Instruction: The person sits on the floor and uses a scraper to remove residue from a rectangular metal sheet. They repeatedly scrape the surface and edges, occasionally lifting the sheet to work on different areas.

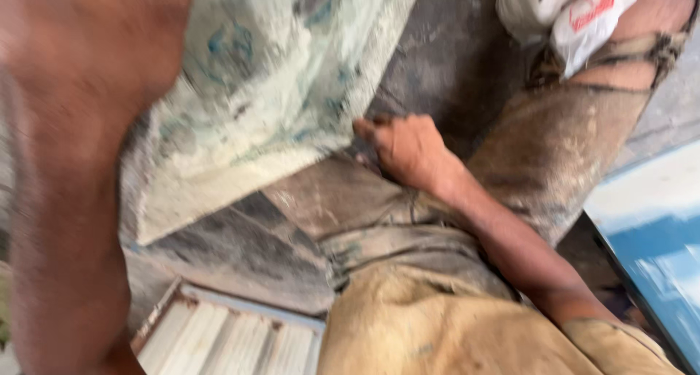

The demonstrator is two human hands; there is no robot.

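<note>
- Roughly, w/ heavy blur: right hand [412,153] sits mid-frame, knuckles up. Its fingers [368,129] are bunched close and hooked on the lower corner of the slab [270,91]. Looks like a steadying hold, prob. to stop that corner sliding.
- Slab is a pale, whitish board w/ blue-green smears. It lies tilted across the person's lap and left thigh, lower edge toward the body. Resting it on the leg lets the thigh carry the weight, so the hand only has to guide.
- Left forearm [69,200] fills the left side, very close to the camera & smeared. It runs up beside the slab's left edge. Left hand itself can't be made out, so can't tell if its fingers are spread or gripping.
- Trousers [554,149] are dusty, grey-brown, knees apart; person seems seated low, w/ grey floor [445,47] between the legs.
- White plastic bag [576,10] w/ red print lies by the right knee, apart from the slab.
- Blue & white panel [656,229] at right edge; white slatted piece [226,342] bottom left, both out of reach of the hands.
</note>
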